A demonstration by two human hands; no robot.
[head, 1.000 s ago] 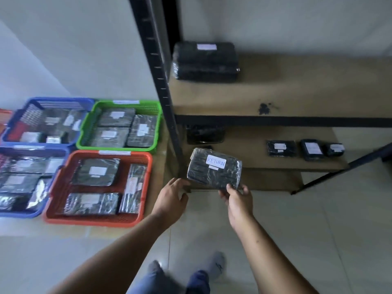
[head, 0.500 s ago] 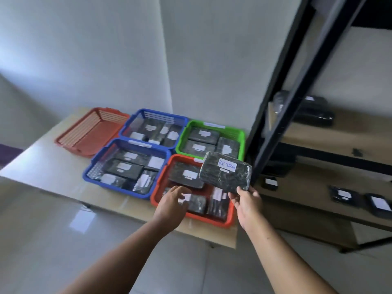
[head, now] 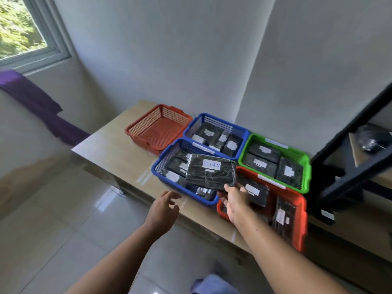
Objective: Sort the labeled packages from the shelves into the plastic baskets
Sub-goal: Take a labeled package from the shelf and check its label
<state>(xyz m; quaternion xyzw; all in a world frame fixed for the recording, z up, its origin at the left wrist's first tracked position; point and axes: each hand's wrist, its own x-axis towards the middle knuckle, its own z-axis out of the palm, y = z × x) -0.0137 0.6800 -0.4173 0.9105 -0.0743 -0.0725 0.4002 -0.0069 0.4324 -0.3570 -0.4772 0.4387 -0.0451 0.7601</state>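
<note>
Room: showing a pale-walled corner over glossy floor tiles, with a window (head: 23,28) at upper left and a purple cloth (head: 31,96) draping below it.
Bench: carrying five plastic mesh baskets on a low tan wooden bench (head: 110,149) — an empty orange-red basket (head: 161,132) far left, a far blue basket (head: 214,122), a near blue basket (head: 165,161), a green basket (head: 305,166) and a near red basket (head: 302,219), the last four holding black wrapped parcels.
Package: hovering, tilted, above the near blue basket as a black film-wrapped package with a white "RETURN" label (head: 210,175) facing up; apparently touching nothing beneath.
Right hand (head: 235,200): pinching the package's near right corner, thumb on top, fingers underneath.
Left hand (head: 163,211): hanging loose by the bench's front edge, fingers spread, grasping nothing.
Change: travelling leftward — a second ago sitting before the shelves, half a second ago hanging over the near red basket, now crossing onto the blue one; left hand falling away from the package meanwhile.
View: swinging left too, bringing window and cloth in and pushing the black metal shelf frame (head: 331,166) to the right edge.
Meaning: probably bypassing the red basket and heading for a blue or the empty one; basket tags being too small to read, so not telling which. Sorting continuing, one dark package on the shelf (head: 373,136) waiting.
</note>
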